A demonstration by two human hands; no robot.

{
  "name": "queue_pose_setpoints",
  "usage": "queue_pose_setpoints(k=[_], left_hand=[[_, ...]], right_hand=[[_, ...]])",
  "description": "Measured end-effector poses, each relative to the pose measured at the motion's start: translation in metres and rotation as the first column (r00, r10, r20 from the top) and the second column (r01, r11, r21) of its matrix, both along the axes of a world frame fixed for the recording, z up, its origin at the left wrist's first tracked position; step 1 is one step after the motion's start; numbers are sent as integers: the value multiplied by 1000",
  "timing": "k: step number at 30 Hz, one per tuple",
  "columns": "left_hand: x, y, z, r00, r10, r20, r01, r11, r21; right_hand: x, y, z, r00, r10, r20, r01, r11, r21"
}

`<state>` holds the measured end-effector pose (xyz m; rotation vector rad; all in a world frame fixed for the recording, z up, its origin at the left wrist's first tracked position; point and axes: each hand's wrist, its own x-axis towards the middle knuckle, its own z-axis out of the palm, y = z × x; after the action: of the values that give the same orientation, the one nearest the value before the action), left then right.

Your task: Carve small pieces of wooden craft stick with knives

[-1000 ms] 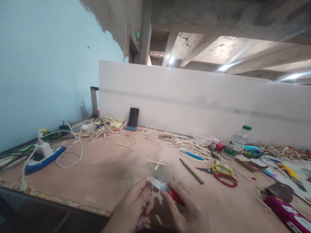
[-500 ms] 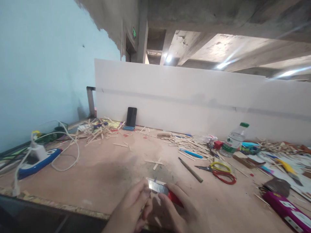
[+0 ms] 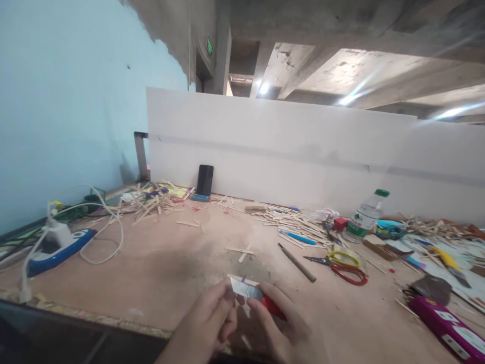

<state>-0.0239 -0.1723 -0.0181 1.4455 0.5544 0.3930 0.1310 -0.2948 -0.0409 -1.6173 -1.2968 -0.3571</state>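
Observation:
My right hand is closed around the red handle of a utility knife, its silver blade pointing left. The blade's tip reaches the fingertips of my left hand. Those fingers are pinched together, and what they hold is hidden. Just behind the blade a pale wooden stick shows in part; I cannot tell if it is held or lying down. Beyond my hands two crossed craft sticks lie on the table. A brown rod-like tool and scissors with yellow and red handles rest to the right.
Loose craft sticks are heaped near a blue pen and a water bottle. A phone leans against the white panel. On the left sits a power strip with a white cable; a purple box lies at right.
Both hands and the knife stay nearly in place. The blade has shifted very slightly, and the whole view has moved a little.

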Motion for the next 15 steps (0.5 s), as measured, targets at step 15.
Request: queue_pose_setpoints(k=[15], left_hand=[[1,1,-7,1000,13,-1,-13,1000,15]], right_hand=[[0,0,2,994,-40,102,37,999,28]])
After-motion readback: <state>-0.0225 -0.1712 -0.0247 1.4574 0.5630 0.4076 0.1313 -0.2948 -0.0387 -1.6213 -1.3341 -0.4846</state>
